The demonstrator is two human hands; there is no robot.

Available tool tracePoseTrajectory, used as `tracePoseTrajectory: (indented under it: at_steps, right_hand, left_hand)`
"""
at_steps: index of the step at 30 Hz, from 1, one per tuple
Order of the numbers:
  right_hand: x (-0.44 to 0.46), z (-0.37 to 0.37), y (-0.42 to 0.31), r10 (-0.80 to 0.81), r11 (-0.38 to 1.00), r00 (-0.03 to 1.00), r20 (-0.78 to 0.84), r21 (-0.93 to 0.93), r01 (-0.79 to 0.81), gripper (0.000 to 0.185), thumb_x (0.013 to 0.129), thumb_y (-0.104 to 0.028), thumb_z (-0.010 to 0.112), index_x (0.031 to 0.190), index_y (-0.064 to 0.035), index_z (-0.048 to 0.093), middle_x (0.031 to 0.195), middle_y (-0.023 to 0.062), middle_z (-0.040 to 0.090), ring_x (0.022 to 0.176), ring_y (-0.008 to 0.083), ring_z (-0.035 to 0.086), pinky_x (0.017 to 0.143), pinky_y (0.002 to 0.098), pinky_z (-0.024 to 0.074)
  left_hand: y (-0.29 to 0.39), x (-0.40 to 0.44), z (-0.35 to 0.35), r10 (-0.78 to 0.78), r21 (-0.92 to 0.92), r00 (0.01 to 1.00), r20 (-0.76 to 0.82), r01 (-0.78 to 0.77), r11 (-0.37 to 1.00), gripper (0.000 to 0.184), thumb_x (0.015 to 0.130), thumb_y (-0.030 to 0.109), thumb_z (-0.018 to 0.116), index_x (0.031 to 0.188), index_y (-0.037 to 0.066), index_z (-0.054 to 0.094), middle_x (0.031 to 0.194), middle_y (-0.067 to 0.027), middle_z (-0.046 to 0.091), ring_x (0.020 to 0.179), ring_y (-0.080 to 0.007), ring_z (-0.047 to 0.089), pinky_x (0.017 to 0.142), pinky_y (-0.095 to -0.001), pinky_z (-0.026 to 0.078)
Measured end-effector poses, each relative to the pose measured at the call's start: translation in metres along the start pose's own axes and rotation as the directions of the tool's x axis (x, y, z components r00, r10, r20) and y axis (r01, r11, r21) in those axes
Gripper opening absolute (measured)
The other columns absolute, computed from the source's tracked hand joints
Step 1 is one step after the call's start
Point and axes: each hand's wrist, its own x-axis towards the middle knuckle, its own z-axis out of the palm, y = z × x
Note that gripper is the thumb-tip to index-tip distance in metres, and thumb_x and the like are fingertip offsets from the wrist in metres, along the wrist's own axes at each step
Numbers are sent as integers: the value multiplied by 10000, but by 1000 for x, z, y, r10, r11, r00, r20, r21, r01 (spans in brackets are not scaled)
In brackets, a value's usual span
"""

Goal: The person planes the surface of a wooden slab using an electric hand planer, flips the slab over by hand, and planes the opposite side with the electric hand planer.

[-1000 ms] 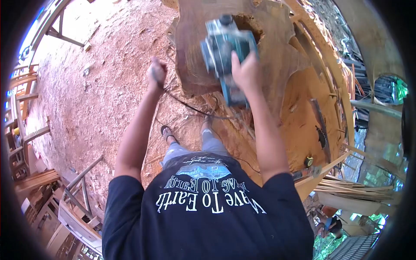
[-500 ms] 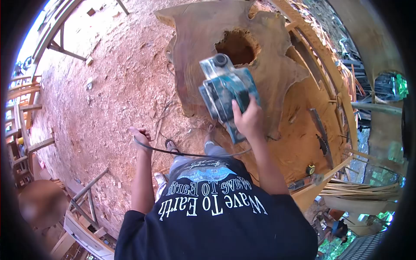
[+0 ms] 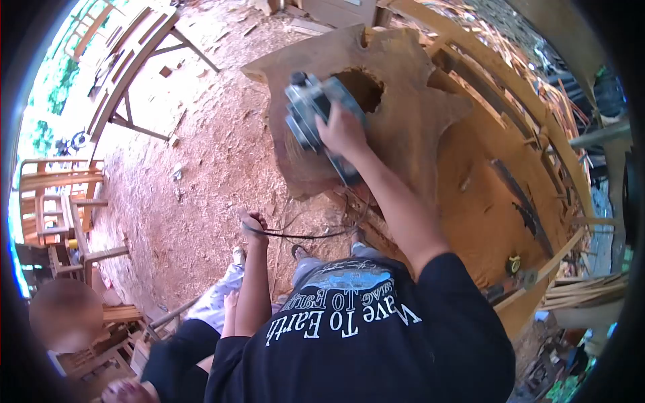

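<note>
My right hand [image 3: 344,134] is closed round the handle of a teal power planer [image 3: 316,111], slightly blurred. The tool lies over the left part of a brown wooden slab [image 3: 410,148], beside a dark ragged hole [image 3: 359,88]. My left hand [image 3: 252,225] is closed on a black power cord [image 3: 306,236], off the slab's lower left side. From there the cord hangs in a curve across the front of my legs towards the right.
A person in dark clothing [image 3: 176,359] is close by at the lower left. A tape measure [image 3: 513,264] and a dark wood strip [image 3: 521,205] lie on the orange surface at right. Wooden frames [image 3: 144,60] stand at left; shavings cover the ground [image 3: 195,174].
The planer has moved up and left over the slab with my right hand. My left hand has shifted right with the cord. A person has come into view at the lower left.
</note>
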Motion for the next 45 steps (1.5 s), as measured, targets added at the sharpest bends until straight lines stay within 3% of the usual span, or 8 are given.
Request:
tracePoseTrajectory:
  at_steps: [10, 14, 15, 18, 24, 28, 39, 45]
  right_hand:
    - [-184, -140, 22, 144, 987, 955, 257, 24, -156, 327, 888, -224, 727, 1066, 17, 595, 824, 243, 698, 793, 421, 708, 664, 472, 545]
    - [-152, -124, 8, 124, 992, 965, 233, -47, -116, 352, 899, -284, 712, 1088, -9, 598, 851, 257, 696, 804, 461, 689, 683, 516, 544]
    - [-137, -117, 1, 150, 987, 962, 230, -86, -133, 388, 906, -295, 705, 1116, 12, 597, 884, 275, 695, 842, 467, 686, 715, 515, 542]
    - [-95, -74, 3, -1, 999, 990, 144, -50, 9, 519, 920, -320, 689, 1217, 89, 571, 1003, 329, 681, 966, 484, 666, 816, 512, 529]
    - [-4, -29, -26, 48, 977, 989, 141, -211, -17, 625, 913, -418, 669, 1284, 74, 565, 1089, 303, 684, 997, 471, 662, 864, 531, 521]
    - [73, 19, -4, -190, 980, 977, 101, 84, 182, 589, 927, -391, 669, 1274, 72, 559, 1168, 309, 655, 1078, 463, 634, 917, 504, 502]
    - [-64, -53, -6, 21, 991, 999, 47, -135, -14, 579, 963, -414, 614, 1250, 85, 551, 1114, 347, 646, 1048, 483, 634, 891, 517, 507]
    - [-179, -113, -3, 242, 963, 970, 1, -126, -240, 485, 944, -326, 667, 1184, 81, 556, 934, 298, 689, 875, 470, 684, 754, 497, 541]
  left_hand:
    - [-19, -34, -24, -31, -21, 988, -152, 28, 999, 676, 974, 741, 330, 705, 138, 477, 550, 5, 442, 442, -112, 400, 411, -265, 280]
    - [-40, -24, -29, 53, 0, 981, -184, -54, 999, 536, 1041, 508, 419, 705, 118, 567, 558, -6, 483, 450, -108, 430, 408, -284, 313]
    - [-83, 4, -61, 382, 490, 924, -16, -326, 809, 395, 1003, 333, 477, 707, 102, 600, 570, -13, 506, 492, -116, 490, 423, -305, 364]
    - [-74, -14, -32, 124, -27, 964, -235, -133, 991, 638, 1021, 572, 418, 658, 70, 569, 605, -37, 552, 543, -139, 531, 504, -315, 431]
    - [-21, -77, -8, 72, -27, 972, -221, -80, 996, 740, 1003, 683, 355, 671, 60, 576, 596, -28, 533, 518, -121, 512, 495, -281, 416]
    - [-10, -84, -12, 14, -125, 983, -185, -38, 991, 728, 1007, 673, 359, 683, 62, 587, 594, -26, 534, 500, -117, 503, 469, -272, 389]
    - [-7, -60, 2, -6, -192, 1000, 25, 11, 981, 665, 1004, 684, 334, 749, 108, 549, 595, -9, 487, 478, -96, 433, 437, -253, 336]
    - [15, -33, 66, -82, 207, 982, 172, 45, 977, 574, 1048, 572, 372, 772, 100, 547, 633, 18, 496, 510, -75, 434, 465, -246, 348]
